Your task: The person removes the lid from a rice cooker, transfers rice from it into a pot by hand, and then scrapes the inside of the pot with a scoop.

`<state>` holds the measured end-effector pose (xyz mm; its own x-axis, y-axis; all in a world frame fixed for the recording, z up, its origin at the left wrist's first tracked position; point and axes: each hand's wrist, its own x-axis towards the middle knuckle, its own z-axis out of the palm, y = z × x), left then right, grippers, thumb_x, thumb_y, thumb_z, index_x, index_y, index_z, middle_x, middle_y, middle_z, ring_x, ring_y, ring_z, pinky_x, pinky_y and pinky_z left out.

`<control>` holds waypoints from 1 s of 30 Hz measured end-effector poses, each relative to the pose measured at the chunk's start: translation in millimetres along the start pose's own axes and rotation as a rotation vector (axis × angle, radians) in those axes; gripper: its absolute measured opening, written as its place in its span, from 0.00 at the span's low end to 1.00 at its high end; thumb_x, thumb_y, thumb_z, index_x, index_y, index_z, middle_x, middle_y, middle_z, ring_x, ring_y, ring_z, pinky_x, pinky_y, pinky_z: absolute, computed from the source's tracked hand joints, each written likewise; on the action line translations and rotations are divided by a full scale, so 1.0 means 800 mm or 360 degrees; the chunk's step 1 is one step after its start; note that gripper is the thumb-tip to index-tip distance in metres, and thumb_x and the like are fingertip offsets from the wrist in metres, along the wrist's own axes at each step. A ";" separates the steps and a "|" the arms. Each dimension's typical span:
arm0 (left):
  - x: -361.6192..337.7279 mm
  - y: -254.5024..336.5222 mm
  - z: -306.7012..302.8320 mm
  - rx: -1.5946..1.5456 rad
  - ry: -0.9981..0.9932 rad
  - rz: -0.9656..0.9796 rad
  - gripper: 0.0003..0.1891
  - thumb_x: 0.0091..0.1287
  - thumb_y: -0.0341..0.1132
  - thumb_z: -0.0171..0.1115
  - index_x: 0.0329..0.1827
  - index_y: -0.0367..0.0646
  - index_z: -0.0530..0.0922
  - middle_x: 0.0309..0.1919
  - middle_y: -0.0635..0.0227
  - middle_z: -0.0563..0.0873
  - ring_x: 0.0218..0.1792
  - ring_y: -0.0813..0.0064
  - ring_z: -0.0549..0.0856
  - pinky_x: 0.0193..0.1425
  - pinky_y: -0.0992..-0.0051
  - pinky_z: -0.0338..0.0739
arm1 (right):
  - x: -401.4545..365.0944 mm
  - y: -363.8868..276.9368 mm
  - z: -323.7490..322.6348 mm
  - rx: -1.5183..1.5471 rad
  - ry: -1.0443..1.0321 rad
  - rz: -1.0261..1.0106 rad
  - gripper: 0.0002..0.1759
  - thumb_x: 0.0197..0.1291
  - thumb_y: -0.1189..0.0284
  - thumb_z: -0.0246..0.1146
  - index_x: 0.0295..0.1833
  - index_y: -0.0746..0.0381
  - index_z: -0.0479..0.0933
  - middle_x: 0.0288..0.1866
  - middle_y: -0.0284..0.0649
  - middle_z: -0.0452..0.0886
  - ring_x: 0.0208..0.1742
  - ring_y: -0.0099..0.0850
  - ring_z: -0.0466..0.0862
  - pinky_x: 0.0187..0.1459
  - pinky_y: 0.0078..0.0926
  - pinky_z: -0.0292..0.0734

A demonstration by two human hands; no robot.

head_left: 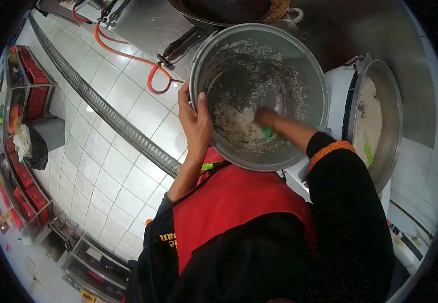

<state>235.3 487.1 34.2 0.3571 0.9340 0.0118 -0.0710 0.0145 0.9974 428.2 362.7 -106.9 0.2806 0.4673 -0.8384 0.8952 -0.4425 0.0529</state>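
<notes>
A large grey metal pot (259,164) is tilted toward me, with clumps of cooked rice (234,121) at its near side and loose grains stuck to the wall. My left hand (197,118) grips the pot's left rim, thumb over the edge and fingers outside. Inside the pot, my right hand (265,116) is closed and blurred by motion, low over the rice. A green rice scoop (268,132) shows just under it; most of its shape is hidden by the hand.
To the right stands another metal pot (395,101) of rice, a green utensil (369,152) lying in it. Behind is a dark wok (229,11) on the steel counter (143,25). An orange hose (123,54) hangs at the left, above a floor drain grate (102,106). Red crates (36,98) fill shelves far left.
</notes>
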 end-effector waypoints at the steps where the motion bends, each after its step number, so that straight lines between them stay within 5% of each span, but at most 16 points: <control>1: 0.003 0.000 0.001 -0.0002 0.0009 -0.0002 0.16 0.69 0.28 0.50 0.58 0.33 0.68 0.50 0.58 0.77 0.53 0.71 0.75 0.60 0.73 0.65 | -0.005 -0.014 0.025 0.0326 0.0277 0.0022 0.26 0.59 0.73 0.50 0.63 0.72 0.64 0.62 0.58 0.70 0.57 0.53 0.76 0.54 0.43 0.74; 3: 0.002 0.002 -0.003 0.0018 -0.0008 -0.0031 0.16 0.69 0.28 0.50 0.58 0.33 0.68 0.50 0.58 0.77 0.52 0.71 0.75 0.60 0.73 0.65 | -0.053 -0.062 -0.031 0.0900 0.0065 0.0093 0.24 0.57 0.75 0.49 0.59 0.72 0.69 0.57 0.60 0.73 0.57 0.52 0.76 0.54 0.42 0.73; 5: -0.002 0.002 -0.001 0.0023 0.0012 -0.0020 0.16 0.69 0.28 0.50 0.58 0.33 0.68 0.50 0.58 0.77 0.52 0.71 0.75 0.60 0.73 0.65 | -0.049 -0.083 -0.037 0.0412 0.0187 -0.0553 0.22 0.57 0.75 0.50 0.56 0.73 0.71 0.54 0.61 0.75 0.57 0.49 0.76 0.55 0.40 0.73; 8: -0.006 0.000 0.003 0.0062 0.0046 0.0017 0.16 0.69 0.28 0.50 0.58 0.33 0.67 0.50 0.58 0.77 0.52 0.71 0.75 0.60 0.73 0.65 | 0.143 -0.087 0.080 0.1233 0.0793 -0.0583 0.20 0.58 0.74 0.51 0.54 0.74 0.72 0.51 0.59 0.77 0.55 0.44 0.78 0.54 0.38 0.72; 9: -0.007 -0.001 0.002 0.0099 0.0054 0.0044 0.16 0.69 0.28 0.50 0.58 0.33 0.67 0.50 0.58 0.77 0.53 0.70 0.75 0.60 0.73 0.65 | 0.137 -0.091 0.063 0.1244 0.0793 -0.0586 0.20 0.58 0.74 0.51 0.54 0.74 0.72 0.51 0.59 0.77 0.55 0.44 0.78 0.54 0.38 0.72; 13: -0.004 -0.002 0.001 0.0126 0.0004 0.0120 0.16 0.70 0.28 0.50 0.59 0.34 0.66 0.50 0.58 0.77 0.53 0.71 0.75 0.60 0.73 0.66 | 0.028 -0.079 -0.057 0.1534 0.0561 -0.0572 0.22 0.63 0.71 0.50 0.60 0.70 0.68 0.57 0.52 0.75 0.55 0.37 0.76 0.54 0.34 0.72; 18: -0.002 0.006 0.003 0.0097 -0.0044 0.0069 0.16 0.70 0.29 0.50 0.59 0.34 0.65 0.50 0.59 0.76 0.52 0.73 0.75 0.59 0.75 0.66 | 0.012 -0.021 -0.086 0.1959 0.0305 -0.0464 0.21 0.69 0.68 0.47 0.65 0.63 0.64 0.60 0.43 0.72 0.56 0.30 0.73 0.55 0.28 0.71; 20: -0.001 -0.001 0.001 0.0113 -0.0059 0.0087 0.16 0.70 0.29 0.49 0.58 0.34 0.65 0.49 0.60 0.76 0.52 0.73 0.74 0.59 0.75 0.65 | -0.047 0.007 -0.136 0.1853 0.0006 -0.0955 0.18 0.70 0.68 0.48 0.63 0.59 0.66 0.57 0.39 0.73 0.55 0.26 0.73 0.55 0.23 0.70; 25: 0.002 -0.011 -0.003 -0.0002 -0.0129 0.0046 0.15 0.69 0.28 0.50 0.57 0.34 0.66 0.50 0.60 0.75 0.52 0.73 0.73 0.59 0.76 0.64 | -0.155 0.033 -0.169 0.2154 0.0125 -0.0955 0.19 0.70 0.65 0.51 0.64 0.58 0.66 0.57 0.38 0.73 0.57 0.22 0.72 0.56 0.22 0.70; 30: 0.004 -0.013 -0.008 -0.0043 -0.0147 0.0017 0.16 0.69 0.28 0.50 0.59 0.33 0.66 0.51 0.60 0.74 0.52 0.73 0.72 0.58 0.77 0.64 | -0.255 0.069 -0.166 0.2711 0.0628 -0.1109 0.27 0.68 0.64 0.54 0.70 0.60 0.60 0.63 0.38 0.71 0.60 0.26 0.74 0.60 0.24 0.70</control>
<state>231.2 492.4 23.5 0.4406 0.8972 0.0301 -0.0996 0.0155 0.9949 466.3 344.4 138.9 0.3415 0.8907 -0.3001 -0.3178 -0.1911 -0.9287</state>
